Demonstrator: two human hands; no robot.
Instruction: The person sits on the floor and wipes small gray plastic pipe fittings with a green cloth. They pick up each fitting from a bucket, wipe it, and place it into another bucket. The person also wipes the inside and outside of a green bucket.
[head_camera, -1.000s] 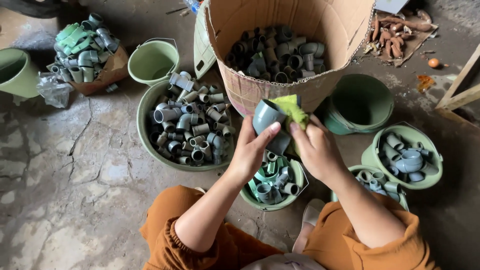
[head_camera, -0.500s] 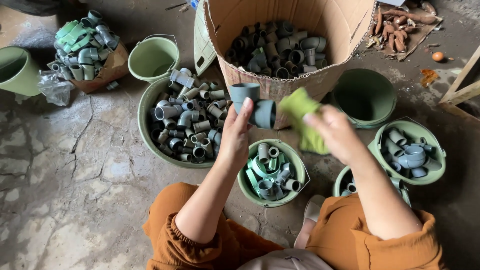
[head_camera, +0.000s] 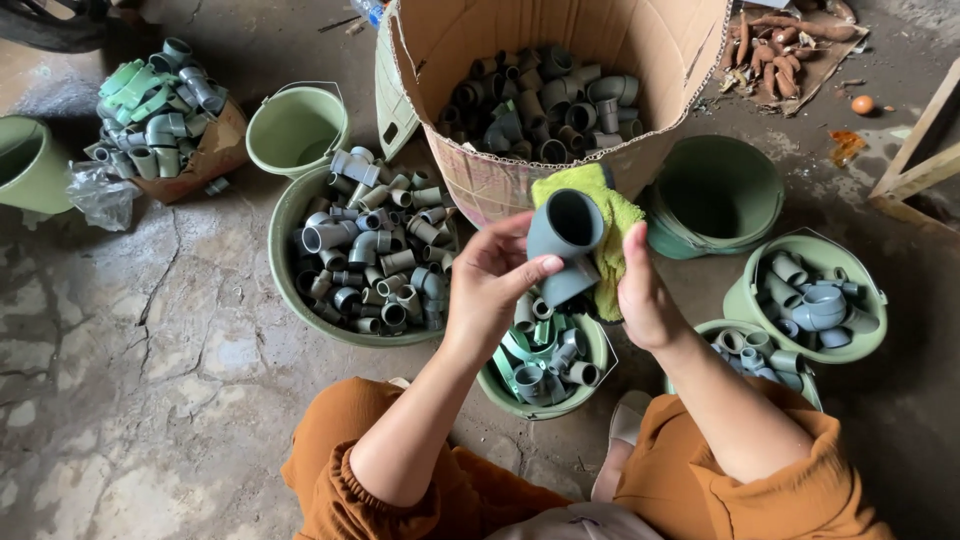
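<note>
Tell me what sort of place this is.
Probably an informal workshop or sorting yard for plastic pipe fittings: a cracked concrete floor, a cardboard box and a green basin full of grey fittings, and the left hand holding a grey elbow fitting.

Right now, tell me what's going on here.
A seated person holds a grey pipe elbow in the left hand and presses a yellow-green cloth against it with the right hand. Green basins of grey fittings and a cardboard box of more surround them on the cracked floor.
</note>
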